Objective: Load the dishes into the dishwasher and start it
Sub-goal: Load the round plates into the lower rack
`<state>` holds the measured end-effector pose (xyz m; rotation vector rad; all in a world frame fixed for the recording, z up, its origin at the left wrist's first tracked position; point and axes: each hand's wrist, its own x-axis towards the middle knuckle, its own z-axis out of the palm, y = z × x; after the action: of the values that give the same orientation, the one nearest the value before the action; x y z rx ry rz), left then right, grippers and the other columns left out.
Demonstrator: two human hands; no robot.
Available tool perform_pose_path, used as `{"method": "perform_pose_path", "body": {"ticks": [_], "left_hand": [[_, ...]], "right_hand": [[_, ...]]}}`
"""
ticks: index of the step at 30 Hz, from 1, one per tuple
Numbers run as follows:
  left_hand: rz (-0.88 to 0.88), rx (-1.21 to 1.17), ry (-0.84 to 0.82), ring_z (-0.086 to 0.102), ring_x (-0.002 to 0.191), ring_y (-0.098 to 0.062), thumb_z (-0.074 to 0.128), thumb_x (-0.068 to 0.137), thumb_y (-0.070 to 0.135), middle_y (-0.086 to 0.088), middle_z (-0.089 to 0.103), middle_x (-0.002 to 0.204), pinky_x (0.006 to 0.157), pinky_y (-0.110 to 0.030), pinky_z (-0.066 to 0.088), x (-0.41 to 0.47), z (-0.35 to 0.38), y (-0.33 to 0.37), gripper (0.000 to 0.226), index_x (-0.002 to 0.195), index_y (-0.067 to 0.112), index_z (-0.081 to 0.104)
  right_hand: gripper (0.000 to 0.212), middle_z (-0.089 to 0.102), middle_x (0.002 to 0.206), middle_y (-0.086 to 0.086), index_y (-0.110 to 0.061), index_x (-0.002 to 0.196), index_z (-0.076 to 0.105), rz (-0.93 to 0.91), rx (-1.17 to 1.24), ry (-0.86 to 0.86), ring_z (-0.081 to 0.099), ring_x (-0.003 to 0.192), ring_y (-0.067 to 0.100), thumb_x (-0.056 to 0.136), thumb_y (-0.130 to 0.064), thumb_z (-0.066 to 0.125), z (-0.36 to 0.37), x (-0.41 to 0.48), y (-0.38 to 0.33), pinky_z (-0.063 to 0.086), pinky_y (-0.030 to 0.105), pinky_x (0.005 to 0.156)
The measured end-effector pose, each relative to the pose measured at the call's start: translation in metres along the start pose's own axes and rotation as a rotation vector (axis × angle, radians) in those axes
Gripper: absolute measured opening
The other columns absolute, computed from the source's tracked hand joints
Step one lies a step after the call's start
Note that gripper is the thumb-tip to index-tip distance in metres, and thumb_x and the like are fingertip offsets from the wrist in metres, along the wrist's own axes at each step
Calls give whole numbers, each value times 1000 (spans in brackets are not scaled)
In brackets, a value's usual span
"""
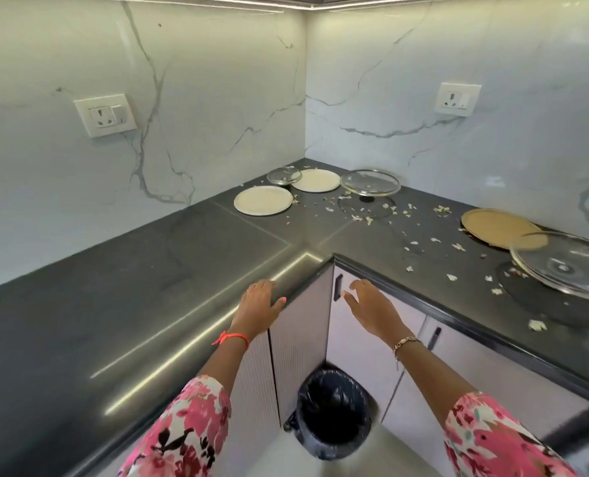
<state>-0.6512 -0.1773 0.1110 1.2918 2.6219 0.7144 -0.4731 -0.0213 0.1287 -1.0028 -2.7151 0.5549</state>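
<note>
**A:** Head view. Hands?

**B:** Left hand [262, 304] is over the front edge of the counter [141, 290], fingers straight and spread, nothing in them. I cannot tell whether it touches the edge. Right hand [372, 309] is in the air before a cabinet door, just beside the cabinet handle [337, 287], fingers loosely spread, also empty.

**A:** Dishes?

**B:** All on the counter, well apart from both hands.
- **Corner:** a cream plate [263, 200], with a second cream plate [315, 180] behind it. A small glass lid [283, 174] touches that second plate's left rim. To the right a large glass lid [369, 182] seems propped on its dark knob, rim raised.
- **Right run:** a tan plate [492, 228], with the widest glass lid [565, 266] overlapping its near edge.
- **Between the groups:** scraps [365, 218] are scattered.

The dishwasher is not in view.

**A:** Why laid so?

**B:** Judgement: they lie singly and flat, not stacked, so each wants a lift at the rim. The overlapping lids should go before the plates under them.

**A:** Edges, room?

**B:** The corner group sits near both walls, so it can be approached from the front only. The widest lid lies nearer the counter's front edge, and a careless sweep could slide it off. A lined bin [334, 407] stands open on the floor between the arms, probably placed there for scraping.
</note>
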Motion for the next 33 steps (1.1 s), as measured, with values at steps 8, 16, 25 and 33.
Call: {"method": "perform_pose_path", "body": {"ticks": [8, 16, 25, 33], "left_hand": [[-137, -128, 12, 40, 125, -26, 51, 93, 27, -11, 48, 133, 106, -33, 30, 154, 5, -26, 43, 128, 4, 46], [-495, -440, 169, 52, 93, -26, 55, 91, 18, -11, 57, 95, 79, -27, 36, 279, -3, -47, 23, 103, -1, 58], [-717, -565, 269, 52, 75, -29, 61, 83, 13, -16, 58, 72, 79, -37, 42, 384, -5, -80, 21, 75, -6, 61], [-930, -398, 324, 46, 116, -45, 55, 89, 23, -24, 44, 132, 95, -49, 41, 459, 14, -133, 50, 127, -5, 38]], "right_hand": [[30, 55, 95, 10, -4, 98, 54, 18, 72, -7, 53, 90, 27, 97, -30, 39, 7, 173, 14, 39, 32, 75], [43, 45, 59, 5, -15, 55, 36, 153, 295, 79, 44, 62, 23, 95, -24, 44, 3, 316, 26, 33, 30, 56], [32, 55, 58, 19, 6, 77, 55, 470, 777, 57, 49, 33, 22, 93, -21, 50, 21, 447, 32, 40, 26, 34], [27, 60, 74, 23, 4, 82, 49, 620, 802, 64, 56, 36, 27, 95, -20, 46, 53, 560, 26, 46, 30, 31]]}}
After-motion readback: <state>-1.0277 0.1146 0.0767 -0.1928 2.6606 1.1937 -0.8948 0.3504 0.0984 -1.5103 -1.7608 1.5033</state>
